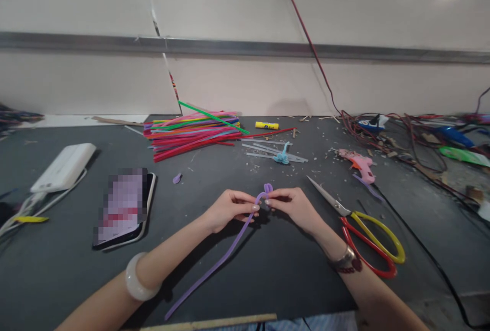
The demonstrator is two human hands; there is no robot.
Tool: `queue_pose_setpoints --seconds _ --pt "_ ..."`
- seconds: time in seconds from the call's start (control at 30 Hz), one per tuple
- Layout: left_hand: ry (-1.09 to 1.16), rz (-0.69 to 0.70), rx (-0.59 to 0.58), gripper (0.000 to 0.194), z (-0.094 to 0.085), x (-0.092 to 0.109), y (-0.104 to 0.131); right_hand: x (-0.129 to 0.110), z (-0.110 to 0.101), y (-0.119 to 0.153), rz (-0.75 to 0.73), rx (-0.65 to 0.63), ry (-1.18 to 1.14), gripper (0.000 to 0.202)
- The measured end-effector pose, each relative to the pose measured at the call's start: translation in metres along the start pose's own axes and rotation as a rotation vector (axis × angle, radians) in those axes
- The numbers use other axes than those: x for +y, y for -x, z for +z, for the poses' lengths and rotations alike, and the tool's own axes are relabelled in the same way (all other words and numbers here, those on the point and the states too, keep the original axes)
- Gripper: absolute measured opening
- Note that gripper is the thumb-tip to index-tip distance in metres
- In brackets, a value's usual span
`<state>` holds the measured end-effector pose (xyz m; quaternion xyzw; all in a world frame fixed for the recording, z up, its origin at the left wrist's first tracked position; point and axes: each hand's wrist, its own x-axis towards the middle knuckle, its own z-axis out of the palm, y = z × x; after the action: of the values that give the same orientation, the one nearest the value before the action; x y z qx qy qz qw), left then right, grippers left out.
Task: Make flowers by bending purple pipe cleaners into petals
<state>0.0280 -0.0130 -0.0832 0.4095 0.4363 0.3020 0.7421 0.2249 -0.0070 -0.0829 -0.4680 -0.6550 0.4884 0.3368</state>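
Note:
A purple pipe cleaner (pixel 226 254) runs between my two hands, its far end bent into small loops and its long tail trailing toward the table's front left. My left hand (pixel 233 209) pinches it just below the bend. With thumb and finger, my right hand (pixel 293 206) grips the looped end. A small purple folded piece (pixel 176 178) lies to the left of my hands. Beyond them sits a light blue twisted pipe cleaner shape (pixel 282 155) on some translucent glue sticks (pixel 260 148).
A bundle of coloured pipe cleaners (pixel 195 134) and a yellow tube (pixel 267 125) lie at the back. Scissors (pixel 350 213) and a pink glue gun (pixel 360 164) with a black cord are on the right. A phone (pixel 124 208) and white power bank (pixel 64 167) rest left.

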Motion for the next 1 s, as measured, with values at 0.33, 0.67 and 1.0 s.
queue_pose_setpoints --seconds 0.33,0.67,1.0 --pt "-0.016 -0.008 0.021 0.027 0.003 -0.012 -0.002 0.005 0.008 -0.001 0.247 -0.046 -0.500 0.018" --pt "-0.045 -0.017 0.011 0.026 0.009 -0.013 0.001 0.008 0.014 -0.002 0.301 -0.043 -0.613 0.018" --pt "-0.091 0.019 -0.013 0.025 0.009 -0.014 0.002 0.003 0.022 0.000 0.238 0.019 -0.536 0.015"
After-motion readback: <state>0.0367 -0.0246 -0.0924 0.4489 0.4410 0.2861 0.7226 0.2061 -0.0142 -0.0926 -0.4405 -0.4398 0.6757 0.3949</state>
